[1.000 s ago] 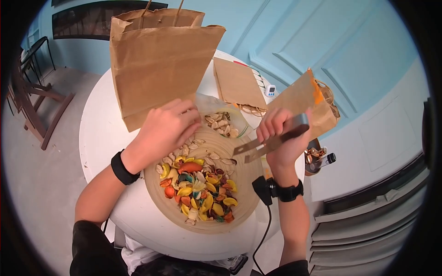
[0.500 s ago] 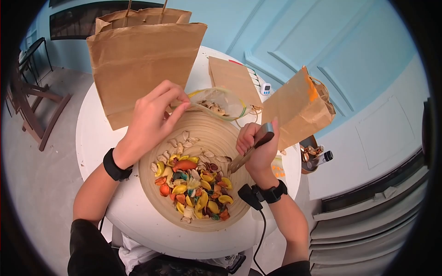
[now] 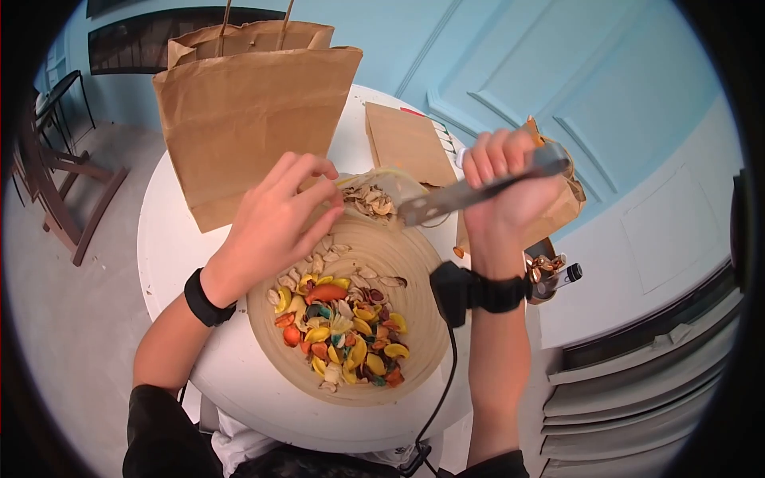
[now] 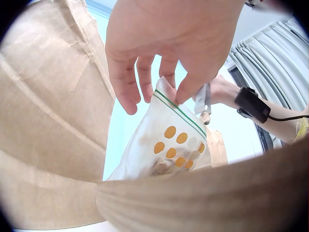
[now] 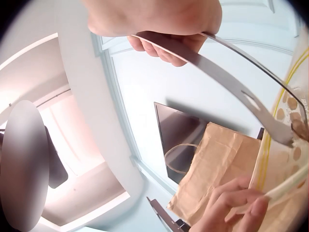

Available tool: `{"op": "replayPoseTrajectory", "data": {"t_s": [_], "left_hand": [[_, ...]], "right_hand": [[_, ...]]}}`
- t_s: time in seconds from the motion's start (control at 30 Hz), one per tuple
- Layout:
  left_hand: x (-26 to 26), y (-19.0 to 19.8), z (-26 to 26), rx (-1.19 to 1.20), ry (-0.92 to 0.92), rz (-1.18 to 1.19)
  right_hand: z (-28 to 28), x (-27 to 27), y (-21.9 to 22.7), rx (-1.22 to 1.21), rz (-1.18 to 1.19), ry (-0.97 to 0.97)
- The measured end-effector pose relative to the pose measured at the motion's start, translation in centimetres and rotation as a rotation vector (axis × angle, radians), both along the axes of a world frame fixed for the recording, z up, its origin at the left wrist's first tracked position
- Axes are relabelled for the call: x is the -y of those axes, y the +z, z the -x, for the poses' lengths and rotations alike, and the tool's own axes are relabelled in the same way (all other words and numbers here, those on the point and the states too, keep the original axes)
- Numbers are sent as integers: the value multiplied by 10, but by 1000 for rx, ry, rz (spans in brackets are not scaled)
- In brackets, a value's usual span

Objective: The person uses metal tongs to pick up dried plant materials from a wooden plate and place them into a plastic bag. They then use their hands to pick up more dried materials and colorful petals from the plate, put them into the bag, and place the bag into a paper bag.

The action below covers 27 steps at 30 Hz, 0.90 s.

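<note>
My right hand point(image 3: 510, 187) grips metal tongs point(image 3: 446, 201), their tips at the mouth of a clear zip bag point(image 3: 408, 188). In the left wrist view a small brownish dried piece point(image 4: 205, 117) shows at the tongs' tips. With thumb and fingers my left hand point(image 3: 275, 207) pinches the bag's top edge, beside its green zip line point(image 4: 181, 114). Pale dried petals point(image 3: 370, 201) lie inside the bag, which has orange dots. Below the hands, a round wooden bowl point(image 3: 275, 362) contains colourful potpourri point(image 3: 343, 331), with pale pieces along its far side.
A tall brown paper bag point(image 3: 247, 127) stands at the back left of the round white table point(image 3: 171, 263). Another paper bag point(image 3: 406, 139) lies flat behind the zip bag. A third bag point(image 3: 570, 203) is behind my right hand, near a small container point(image 3: 542, 296).
The tongs dipped to the bowl's right side half a second ago and have since risen to the zip bag's mouth. My left hand keeps to the bag's edge.
</note>
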<state>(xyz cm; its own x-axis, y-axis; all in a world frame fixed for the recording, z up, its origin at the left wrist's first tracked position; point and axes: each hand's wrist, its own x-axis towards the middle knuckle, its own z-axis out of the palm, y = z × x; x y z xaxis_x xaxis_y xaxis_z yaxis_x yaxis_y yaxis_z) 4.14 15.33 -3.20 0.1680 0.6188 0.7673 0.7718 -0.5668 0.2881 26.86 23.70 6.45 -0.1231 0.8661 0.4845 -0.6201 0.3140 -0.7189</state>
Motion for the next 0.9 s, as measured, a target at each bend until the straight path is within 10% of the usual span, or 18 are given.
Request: {"op": "replayPoseTrajectory", "data": {"t_s": [0.9], "left_hand": [[-3,-7,-2,-28,-41,40]], "right_hand": [[-25,10,-87,587,124,246]]}}
